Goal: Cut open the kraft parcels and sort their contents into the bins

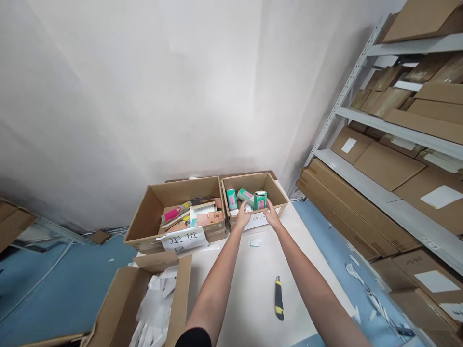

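Note:
Both arms reach forward to a small cardboard carton (281,205) with several green-and-white packages inside. My left hand (243,217) is at its front rim, fingers stretched out and apart, below a tilted green package (246,196). My right hand (272,216) is at the front right, fingers extended beside an upright green box (260,200); whether they touch it I cannot tell. Another green box (231,199) stands at the carton's left side. Between my forearms, a black-and-yellow utility knife (279,299) lies on the white table (253,282).
Left of the small carton is a larger carton (142,224) of mixed packages, with a paper sign (183,238) on its front. An open box (119,294) of white paper scraps (155,308) stands nearer. Metal shelving (405,130) loaded with cartons rises on the right.

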The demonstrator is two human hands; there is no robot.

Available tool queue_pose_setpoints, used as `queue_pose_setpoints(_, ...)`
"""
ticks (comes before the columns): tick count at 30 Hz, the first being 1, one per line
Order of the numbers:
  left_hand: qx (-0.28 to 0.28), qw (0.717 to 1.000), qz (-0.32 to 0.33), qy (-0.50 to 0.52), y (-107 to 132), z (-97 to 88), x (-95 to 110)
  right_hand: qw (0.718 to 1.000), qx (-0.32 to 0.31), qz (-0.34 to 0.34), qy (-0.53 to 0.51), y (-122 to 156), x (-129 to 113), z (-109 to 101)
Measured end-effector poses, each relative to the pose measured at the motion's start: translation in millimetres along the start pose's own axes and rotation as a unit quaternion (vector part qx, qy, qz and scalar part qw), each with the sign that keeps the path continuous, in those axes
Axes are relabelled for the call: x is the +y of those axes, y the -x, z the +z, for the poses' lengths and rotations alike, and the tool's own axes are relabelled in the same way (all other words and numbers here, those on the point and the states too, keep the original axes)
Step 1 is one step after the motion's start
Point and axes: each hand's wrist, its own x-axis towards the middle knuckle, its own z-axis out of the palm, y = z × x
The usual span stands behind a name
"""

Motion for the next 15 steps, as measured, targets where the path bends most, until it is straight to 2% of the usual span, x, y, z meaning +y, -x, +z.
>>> queue_pose_setpoints(4,0.023,0.998,0.052,-0.039,45,-40.2,17,0.999,-0.027,0.011,-0.036,38,-17,5)
queue_pose_setpoints(9,0.063,0.991,0.094,-0.075,144,-77.6,49,0.996,-0.080,-0.011,-0.049,106,-50,17)
queue_pose_setpoints(12,0.107,0.986,0.081,-0.104,206,-93.7,61,0.989,-0.138,-0.015,-0.047,146,-69,30)
queue_pose_setpoints(15,0.166,0.976,0.037,-0.140,264,-111.3,72,0.977,-0.208,-0.013,-0.046,182,-82,53)
